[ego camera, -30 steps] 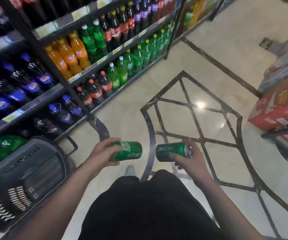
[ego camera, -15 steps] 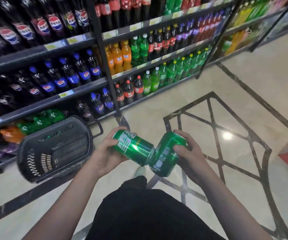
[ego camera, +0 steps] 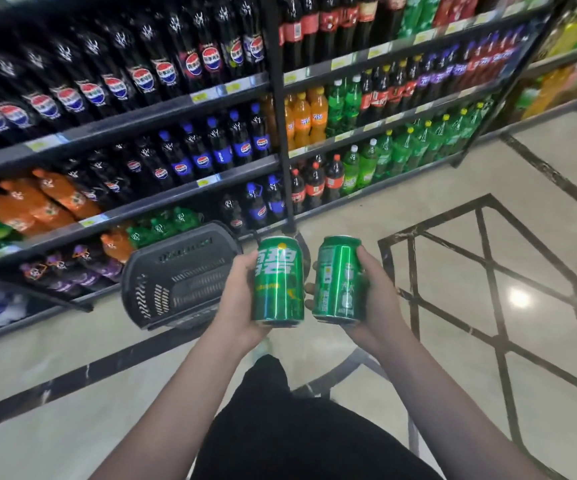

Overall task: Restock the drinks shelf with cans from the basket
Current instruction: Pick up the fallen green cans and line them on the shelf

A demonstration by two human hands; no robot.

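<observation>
I hold two green drink cans upright in front of me, side by side and almost touching. My left hand (ego camera: 237, 299) grips the left green can (ego camera: 278, 280), whose white lettering faces me. My right hand (ego camera: 377, 299) grips the right green can (ego camera: 339, 280). The dark grey plastic basket (ego camera: 179, 275) stands on the floor just left of my left hand, tipped against the foot of the drinks shelf (ego camera: 134, 124). The inside of the basket is hidden from me.
The shelf runs across the top of the view, packed with cola, orange and green soda bottles on several levels. A black upright post (ego camera: 280, 109) divides two bays. Pale tiled floor with black inlay lines (ego camera: 488, 271) spreads to the right. My dark-clothed legs fill the bottom.
Both cans have turned from lying sideways to upright and risen toward the shelf. My view has swung left and up, bringing more of the shelf and the basket into the middle.
</observation>
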